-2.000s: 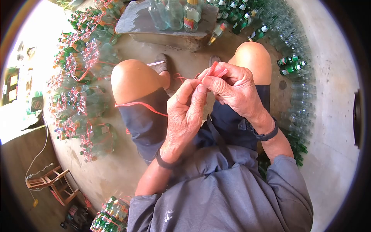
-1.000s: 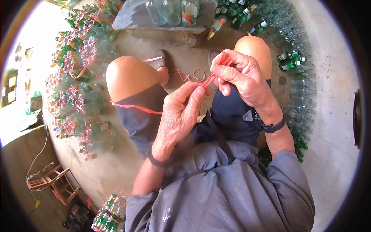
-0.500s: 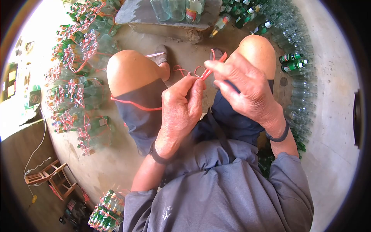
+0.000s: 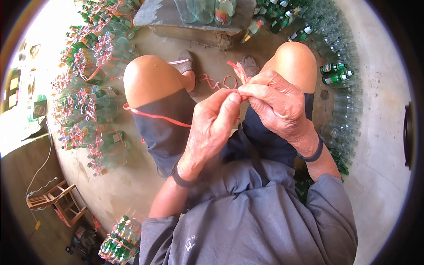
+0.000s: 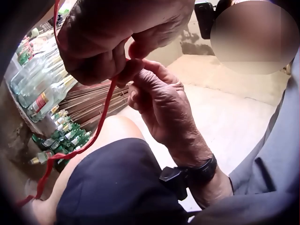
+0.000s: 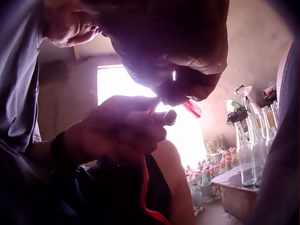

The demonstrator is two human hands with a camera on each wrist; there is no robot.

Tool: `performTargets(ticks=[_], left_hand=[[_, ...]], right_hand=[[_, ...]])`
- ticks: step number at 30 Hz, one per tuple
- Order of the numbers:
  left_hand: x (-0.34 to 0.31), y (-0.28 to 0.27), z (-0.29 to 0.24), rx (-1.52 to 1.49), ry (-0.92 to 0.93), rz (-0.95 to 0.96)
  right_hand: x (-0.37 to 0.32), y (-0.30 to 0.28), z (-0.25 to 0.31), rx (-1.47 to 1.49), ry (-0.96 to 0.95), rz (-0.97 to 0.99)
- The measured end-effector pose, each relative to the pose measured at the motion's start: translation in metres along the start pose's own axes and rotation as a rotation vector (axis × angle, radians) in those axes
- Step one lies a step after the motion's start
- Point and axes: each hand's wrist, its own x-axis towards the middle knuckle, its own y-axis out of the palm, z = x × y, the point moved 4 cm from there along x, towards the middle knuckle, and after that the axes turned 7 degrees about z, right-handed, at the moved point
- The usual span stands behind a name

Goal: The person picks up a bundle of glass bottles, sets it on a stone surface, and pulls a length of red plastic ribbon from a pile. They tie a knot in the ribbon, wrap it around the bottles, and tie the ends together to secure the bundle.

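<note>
Both hands meet over the lap, between the knees, at a red plastic string (image 4: 238,70). My left hand (image 4: 213,121) pinches it between thumb and index finger. The right hand (image 4: 282,104) has its thumb and fingertips at the same spot, also pinching the string, right against the left fingertips. A short bunched end sticks out beyond the fingers, away from the body. Another length of the string (image 5: 104,117) hangs from the fingers in the left wrist view, and one runs over the left thigh. The exact spot where the string is gripped is hidden by the fingers.
Bundles of bottles tied with red string (image 4: 90,101) line the left side. A low stone block (image 4: 190,35) ahead carries several clear bottles (image 6: 253,157). Loose bottles (image 4: 342,106) cover the floor along the right wall. A wooden stool (image 4: 59,198) lies at lower left.
The hands drew apart with folded string between them. The right fingers then loosened and spread near it, and now they are back against the left fingertips, with the string's bunched end pointing away.
</note>
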Motion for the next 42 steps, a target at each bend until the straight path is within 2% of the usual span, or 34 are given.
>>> performTargets(ticks=[1, 3, 7, 13, 19, 22, 25, 29, 31, 32, 34, 35, 36, 38, 40, 41, 42], left_hand=[[0.0, 0.0, -0.001, 0.0, 0.002, -0.002], [0.0, -0.001, 0.002, -0.308, -0.094, -0.035], [0.003, -0.003, 0.003, -0.531, -0.067, 0.034], [0.003, -0.004, 0.008, -0.572, -0.037, 0.002], [0.005, -0.002, 0.008, -0.603, -0.008, -0.038], [0.006, -0.003, 0.009, -0.563, -0.026, -0.051], [0.005, -0.003, 0.006, -0.471, -0.002, -0.111], [0.002, -0.004, 0.002, -0.329, 0.029, -0.127], [0.002, -0.003, 0.005, -0.378, 0.024, -0.127], [0.002, -0.003, 0.006, -0.377, 0.023, -0.124], [0.002, -0.003, 0.007, -0.417, 0.042, -0.109], [0.002, -0.002, 0.008, -0.417, 0.042, -0.11], [0.001, -0.002, 0.009, -0.39, 0.042, -0.144], [0.0, 0.001, 0.011, -0.364, 0.042, -0.178], [0.0, 0.002, 0.007, -0.259, 0.203, -0.245], [0.001, 0.004, 0.011, -0.259, 0.202, -0.245], [0.0, 0.004, 0.011, -0.091, 0.284, -0.306]], right_hand=[[0.001, -0.002, 0.001, 0.0, -0.003, 0.001], [0.003, -0.006, 0.002, 0.097, 0.002, 0.011], [0.003, 0.0, 0.001, 0.291, 0.052, 0.024], [-0.001, 0.008, -0.004, 0.446, 0.106, 0.037], [-0.003, 0.009, -0.003, 0.428, 0.211, 0.1], [0.0, 0.01, -0.001, 0.302, 0.15, 0.119], [-0.002, 0.013, 0.005, -0.043, 0.04, 0.201], [-0.001, 0.014, 0.009, -0.024, 0.125, 0.262], [-0.004, 0.016, -0.001, 0.375, 0.321, 0.264], [-0.004, 0.015, -0.003, 0.374, 0.323, 0.262], [-0.009, 0.018, -0.012, 0.78, 0.526, 0.248], [-0.019, 0.023, -0.015, 1.019, 0.747, 0.198], [-0.02, 0.023, -0.017, 1.02, 0.747, 0.198], [-0.023, 0.027, -0.022, 1.546, 0.861, 0.095], [-0.025, 0.032, -0.02, 1.552, 0.919, 0.061], [-0.027, 0.035, -0.02, 1.623, 0.92, 0.03], [-0.027, 0.037, -0.019, 1.696, 0.921, -0.001]])
